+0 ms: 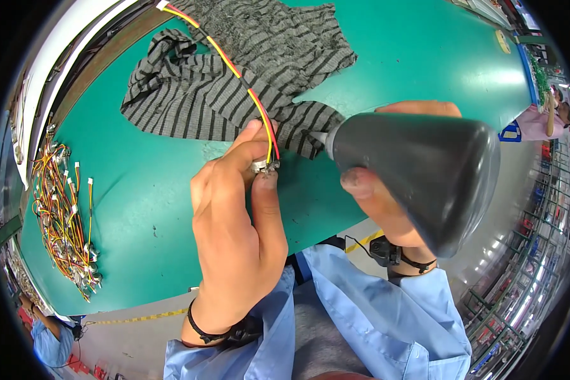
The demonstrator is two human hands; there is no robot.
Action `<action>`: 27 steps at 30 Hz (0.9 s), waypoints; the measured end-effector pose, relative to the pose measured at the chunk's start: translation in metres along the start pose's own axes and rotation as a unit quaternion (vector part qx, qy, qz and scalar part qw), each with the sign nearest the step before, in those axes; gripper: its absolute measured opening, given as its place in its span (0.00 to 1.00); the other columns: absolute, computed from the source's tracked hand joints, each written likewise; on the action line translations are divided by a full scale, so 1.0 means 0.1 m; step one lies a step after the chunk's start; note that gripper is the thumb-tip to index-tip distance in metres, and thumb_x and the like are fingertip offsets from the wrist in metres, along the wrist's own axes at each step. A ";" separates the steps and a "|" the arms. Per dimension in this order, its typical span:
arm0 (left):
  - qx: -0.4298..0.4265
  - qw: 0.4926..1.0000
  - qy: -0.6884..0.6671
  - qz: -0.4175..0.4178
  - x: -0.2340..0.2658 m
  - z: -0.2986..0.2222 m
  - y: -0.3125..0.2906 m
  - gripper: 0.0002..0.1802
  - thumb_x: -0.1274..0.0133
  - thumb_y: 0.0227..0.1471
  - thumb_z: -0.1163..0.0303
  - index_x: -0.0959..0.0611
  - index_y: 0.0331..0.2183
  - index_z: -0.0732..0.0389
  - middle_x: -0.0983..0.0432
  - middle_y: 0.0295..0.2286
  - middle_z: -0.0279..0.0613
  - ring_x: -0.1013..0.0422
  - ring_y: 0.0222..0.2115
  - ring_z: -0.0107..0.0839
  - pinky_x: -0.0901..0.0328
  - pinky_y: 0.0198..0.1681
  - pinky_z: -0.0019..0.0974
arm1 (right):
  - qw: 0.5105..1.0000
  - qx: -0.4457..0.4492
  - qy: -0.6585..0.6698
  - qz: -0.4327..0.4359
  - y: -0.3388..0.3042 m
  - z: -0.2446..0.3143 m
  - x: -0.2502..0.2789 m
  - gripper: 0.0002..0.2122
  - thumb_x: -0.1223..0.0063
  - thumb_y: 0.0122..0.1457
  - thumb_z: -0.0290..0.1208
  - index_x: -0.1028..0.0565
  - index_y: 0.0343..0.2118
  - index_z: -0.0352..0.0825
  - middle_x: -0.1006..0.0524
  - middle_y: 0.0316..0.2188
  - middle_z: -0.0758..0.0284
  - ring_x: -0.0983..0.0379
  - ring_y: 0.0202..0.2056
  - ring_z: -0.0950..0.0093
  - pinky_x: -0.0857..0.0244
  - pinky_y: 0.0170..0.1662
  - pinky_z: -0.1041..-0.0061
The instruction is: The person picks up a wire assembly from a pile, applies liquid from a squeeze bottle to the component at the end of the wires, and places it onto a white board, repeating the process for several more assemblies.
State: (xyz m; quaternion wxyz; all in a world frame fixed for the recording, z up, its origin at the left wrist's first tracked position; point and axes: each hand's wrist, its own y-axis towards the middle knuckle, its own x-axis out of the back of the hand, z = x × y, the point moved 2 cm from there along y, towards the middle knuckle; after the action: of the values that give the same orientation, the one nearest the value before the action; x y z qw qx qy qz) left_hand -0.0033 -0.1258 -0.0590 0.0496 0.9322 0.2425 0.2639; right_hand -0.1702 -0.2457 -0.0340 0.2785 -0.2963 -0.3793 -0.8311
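Between the thumb and fingers of my left hand (237, 221) is a small metal component (266, 167), mostly covered by the fingertips. A red, yellow and black wire lead (234, 71) runs from it up to the far left and ends in a white plug (163, 5). My right hand (389, 212) is wrapped around a dark grey squeeze bottle (424, 164), tilted on its side. Its narrow nozzle (321, 136) points left toward the component, with a gap between them. Beyond both hands, a crumpled grey-and-black striped cloth (177, 101) lies on the green table (145, 221).
At the left lies a pile of similar wired components (63, 215) with white plugs. A small yellow round object (502, 42) rests near the far right edge. Other people are at the lower left (54, 339) and far right (541, 120). Racks (519, 272) stand at the right.
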 end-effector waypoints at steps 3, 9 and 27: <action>0.003 1.000 0.005 -0.009 -0.01 -0.01 0.00 0.14 0.54 0.50 0.84 0.27 0.42 0.67 0.26 0.45 0.55 0.30 0.38 0.42 0.40 0.44 0.37 | 0.993 -0.043 0.054 -0.098 -0.01 0.03 0.12 0.28 0.37 0.46 0.49 0.29 0.42 0.29 0.26 0.33 0.61 0.28 0.32 0.69 0.35 0.38 0.71; 0.028 0.992 -0.119 -0.039 0.07 -0.06 -0.03 0.13 0.54 0.51 0.84 0.27 0.42 0.70 0.25 0.43 0.56 0.29 0.34 0.37 0.38 0.41 0.35 | 0.936 -0.116 0.168 -0.285 -0.03 0.14 0.30 0.32 0.42 0.47 0.56 0.31 0.44 0.30 0.27 0.28 0.62 0.29 0.30 0.69 0.39 0.43 0.65; -0.075 0.989 -0.108 -0.066 0.38 0.08 -0.28 0.18 0.43 0.40 0.86 0.24 0.38 0.74 0.24 0.28 0.51 0.29 0.26 0.37 0.35 0.29 0.34 | 0.862 -0.052 0.451 -0.225 -0.24 0.28 -0.51 0.36 0.50 0.45 0.68 0.36 0.37 0.32 0.35 0.16 0.71 0.44 0.17 0.79 0.54 0.36 0.70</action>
State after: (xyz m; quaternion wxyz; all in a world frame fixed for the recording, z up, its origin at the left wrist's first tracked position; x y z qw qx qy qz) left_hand 0.0170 -0.0827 -0.0544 0.1627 0.9309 0.2763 0.1751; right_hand -0.1450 -0.1980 -0.0663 0.2084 0.1900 -0.2248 -0.9327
